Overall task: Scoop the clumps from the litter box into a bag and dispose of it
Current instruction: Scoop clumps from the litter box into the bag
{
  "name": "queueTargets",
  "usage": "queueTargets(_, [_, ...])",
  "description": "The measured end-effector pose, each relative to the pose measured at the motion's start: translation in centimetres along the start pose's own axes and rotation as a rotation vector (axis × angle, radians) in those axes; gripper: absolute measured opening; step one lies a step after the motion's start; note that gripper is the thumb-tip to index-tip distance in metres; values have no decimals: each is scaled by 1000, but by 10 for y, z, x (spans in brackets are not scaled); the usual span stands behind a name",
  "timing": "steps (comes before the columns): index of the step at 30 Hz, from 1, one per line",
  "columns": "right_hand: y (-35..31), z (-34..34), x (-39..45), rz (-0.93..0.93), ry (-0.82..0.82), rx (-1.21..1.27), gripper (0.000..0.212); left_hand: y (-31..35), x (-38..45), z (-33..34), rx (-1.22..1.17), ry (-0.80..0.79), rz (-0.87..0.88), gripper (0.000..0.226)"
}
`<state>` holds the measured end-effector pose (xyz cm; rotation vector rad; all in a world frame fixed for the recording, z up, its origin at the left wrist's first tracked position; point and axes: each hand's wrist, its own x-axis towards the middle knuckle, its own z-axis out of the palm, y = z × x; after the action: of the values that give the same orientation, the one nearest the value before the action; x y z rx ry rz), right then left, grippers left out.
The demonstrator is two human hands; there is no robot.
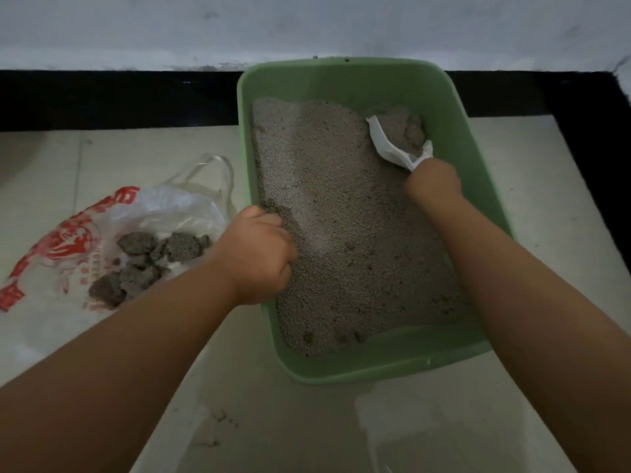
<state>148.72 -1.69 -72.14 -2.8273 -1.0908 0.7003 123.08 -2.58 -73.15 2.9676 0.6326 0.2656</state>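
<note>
Pale floor (307, 421): green litter box (392, 367) w/ left hand (259, 254) gripping its rim, right hand (433, 182) gripping white scoop (392, 145) holding a clump (413, 133); bag (102, 227) left of box.

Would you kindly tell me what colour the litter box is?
The litter box is light green, shown clearly in the head view.

Home floor corner, pale tiles (191, 387), white wall (307, 25) (black skirting), green litter box (382, 367)
</note>
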Motion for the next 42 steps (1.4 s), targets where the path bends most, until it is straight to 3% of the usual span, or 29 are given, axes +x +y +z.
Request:
queueTargets(3, [0, 5, 1, 11, 41, 33, 53, 0, 0, 4, 12, 7, -30, 29])
queueTargets(8, [17, 18, -2, -93, 226, -170, 30, 2, 1, 3, 36, 2, -58, 31])
queueTargets(14, [34, 32, 1, -164, 317, -149, 34, 3, 2, 1, 58, -22, -88, 30])
queueTargets(21, [47, 45, -9, -306, 405, 38, 37, 6, 5, -4, 59, -53, -112, 32])
queueTargets(24, [53, 42, -22, -366, 420, 85, 30, 7, 4, -6, 3, -173, -165, 35])
queueTargets(28, [61, 38, -53, -510, 427, 101, 28, 10, 4, -13, 74, -220, -171, 34])
queueTargets(36, [69, 35, -99, -593, 366, 1, 30, 20, -8, -10, 46, -62, -188, 30])
queueTargets(42, [67, 18, -123, -617, 355, -69, 28, 26, -12, -13, -54, -56, -216, 26])
